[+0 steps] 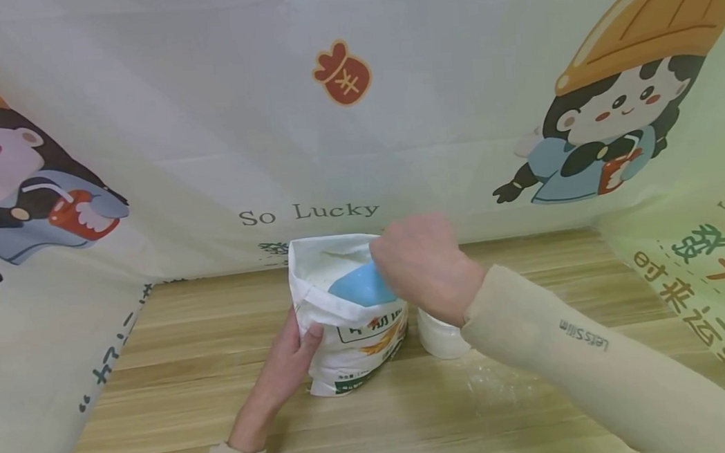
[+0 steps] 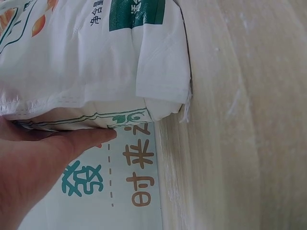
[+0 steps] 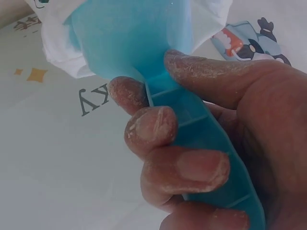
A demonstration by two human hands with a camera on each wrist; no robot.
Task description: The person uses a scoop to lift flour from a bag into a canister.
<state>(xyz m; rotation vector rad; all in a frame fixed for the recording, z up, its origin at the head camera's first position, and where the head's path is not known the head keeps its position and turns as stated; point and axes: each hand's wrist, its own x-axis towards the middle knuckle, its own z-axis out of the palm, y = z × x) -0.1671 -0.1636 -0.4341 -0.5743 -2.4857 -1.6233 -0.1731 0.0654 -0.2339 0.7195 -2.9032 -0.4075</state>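
A white printed flour bag (image 1: 351, 345) stands upright with its top folded outward, and pale powder (image 1: 327, 267) shows inside. My left hand (image 1: 292, 359) grips the bag's left side, thumb at the front; in the left wrist view the hand (image 2: 48, 158) lies along the bag's side (image 2: 91, 72). My right hand (image 1: 423, 261) holds a blue scoop (image 1: 363, 285) at the bag's mouth, its bowl partly inside. Close up, curled powder-dusted fingers (image 3: 192, 167) wrap the ribbed handle of the scoop (image 3: 129, 43). The tip of its bowl is hidden in the bag.
A round whitish container (image 1: 443, 339) stands right of the bag, partly hidden under my right wrist. White powder (image 1: 497, 388) is scattered on the wooden tabletop (image 1: 178, 376) in front of it. A printed cloth (image 1: 442, 104) hangs behind and along both sides.
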